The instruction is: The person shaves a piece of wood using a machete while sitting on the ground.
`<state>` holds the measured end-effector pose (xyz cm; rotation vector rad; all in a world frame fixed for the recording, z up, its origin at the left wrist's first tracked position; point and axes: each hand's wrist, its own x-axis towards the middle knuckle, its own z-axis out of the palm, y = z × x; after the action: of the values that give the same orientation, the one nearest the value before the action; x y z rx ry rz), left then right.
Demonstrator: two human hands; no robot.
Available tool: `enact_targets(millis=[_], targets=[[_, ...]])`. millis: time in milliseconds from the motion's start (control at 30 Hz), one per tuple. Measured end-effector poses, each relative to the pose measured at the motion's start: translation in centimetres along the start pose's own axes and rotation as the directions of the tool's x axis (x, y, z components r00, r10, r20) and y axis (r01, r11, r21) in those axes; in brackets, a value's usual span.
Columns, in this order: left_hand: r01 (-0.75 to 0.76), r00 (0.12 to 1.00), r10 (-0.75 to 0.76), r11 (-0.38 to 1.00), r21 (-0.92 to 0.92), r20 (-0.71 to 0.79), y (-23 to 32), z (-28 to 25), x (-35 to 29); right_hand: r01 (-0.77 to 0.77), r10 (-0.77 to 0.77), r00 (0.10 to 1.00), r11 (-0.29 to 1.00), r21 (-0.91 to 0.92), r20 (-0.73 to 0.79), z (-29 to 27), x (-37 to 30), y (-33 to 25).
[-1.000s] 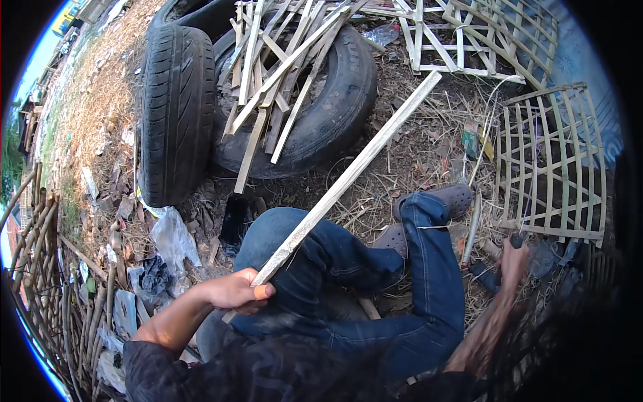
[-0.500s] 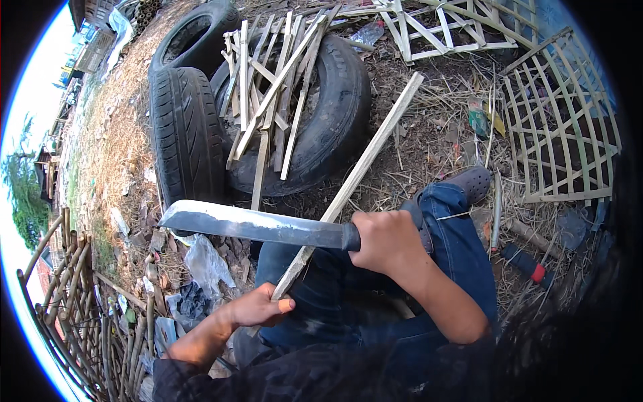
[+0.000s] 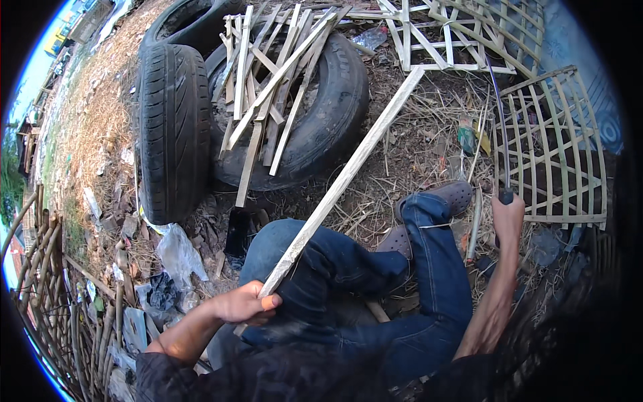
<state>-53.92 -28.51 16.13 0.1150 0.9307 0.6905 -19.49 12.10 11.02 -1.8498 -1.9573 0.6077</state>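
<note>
So we've got our left hand [image 3: 242, 303] wrapped tight around the near end of a long bamboo slat [image 3: 348, 175]. From that grip the slat runs up and away to the right, crossing over our knee in blue jeans [image 3: 348, 268], and its far tip ends near the lattice panels [image 3: 549, 144] lying on the ground. Our right hand [image 3: 508, 213] is out to the right of the slat, fist closed on the handle of a machete [image 3: 499, 127], with the blade seen edge-on as a thin dark line pointing up and away from the fist over the straw. Up and left of the slat grip there's a flat tyre [image 3: 321, 127] full of more split slats [image 3: 268, 87], and another tyre [image 3: 171, 134] standing on edge beside it. Plastic scraps [image 3: 177, 251] sit just left of our left hand.
</note>
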Motion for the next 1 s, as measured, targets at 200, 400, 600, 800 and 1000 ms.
enact_targets(millis=[200, 400, 600, 800, 1000], targets=[[0.056, 0.990, -0.050, 0.998, 0.042, -0.130, -0.2, 0.3, -0.5, 0.377, -0.471, 0.816, 0.873, 0.309, 0.335, 4.0, -12.2, -11.7], [-0.050, 0.981, 0.099, 0.961, 0.273, -0.169, 0.0, 1.3, -0.2, 0.716, -0.676, 0.512, 0.676, 0.171, 0.529, 7.4, -13.4, -16.2], [-0.015, 0.986, 0.049, 0.977, 0.211, -0.156, 0.9, 1.3, -0.2, 0.780, -0.649, 0.498, 0.625, 0.029, 0.574, 8.2, -9.8, -14.0], [0.029, 0.990, -0.012, 0.993, 0.116, -0.140, 0.3, 0.8, -0.7, 0.251, -0.194, 0.954, 0.935, -0.251, 0.230, 4.4, -1.9, -8.3], [-0.060, 0.998, 0.060, 0.998, 0.027, -0.008, -1.2, -0.5, -0.7, -0.203, 0.211, 0.975, 0.974, 0.098, -0.075, -3.7, 3.0, 9.6]])
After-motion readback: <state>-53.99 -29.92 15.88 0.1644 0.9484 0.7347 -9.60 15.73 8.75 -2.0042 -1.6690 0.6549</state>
